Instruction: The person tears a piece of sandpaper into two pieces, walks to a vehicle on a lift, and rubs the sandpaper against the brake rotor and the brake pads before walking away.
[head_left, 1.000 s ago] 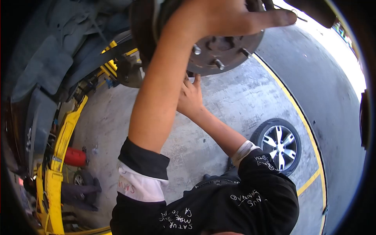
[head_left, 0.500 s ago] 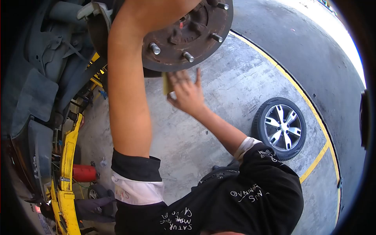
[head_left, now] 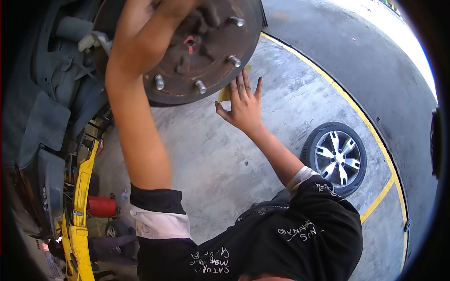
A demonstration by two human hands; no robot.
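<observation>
Outstretched fingers of the right hand (head_left: pixel 244 107) hold a yellow sheet (head_left: pixel 224 95), with the thumb at its lower corner and the fingertips lying over it; seen from the head camera, the sheet sits at the lower right edge of a rusty brown brake disc (head_left: pixel 215 54), though the fingers hide whether it actually touches the rim. Four wheel studs (head_left: pixel 200 86) stand out from the visible disc face, and a red mark (head_left: pixel 190 43) surrounds the small hole near its middle. At the top, the left hand (head_left: pixel 140 44) is in front of the disc, bent at the wrist; its fingers run toward the picture's upper edge, so I cannot tell whether it grasps anything. Grey vehicle underbody parts (head_left: pixel 44 124) fill the left side. Below the right of the disc, an alloy wheel (head_left: pixel 338 160) with its tyre lies on the concrete floor (head_left: pixel 201 150), just beside the person's right sleeve (head_left: pixel 323 199) and near a yellow floor line (head_left: pixel 328 79). At the lower left stand a yellow lift (head_left: pixel 80 206) and a red tank (head_left: pixel 101 206), with a second wheel (head_left: pixel 112 232) and another person's dark-clothed leg (head_left: pixel 108 247) near them.
</observation>
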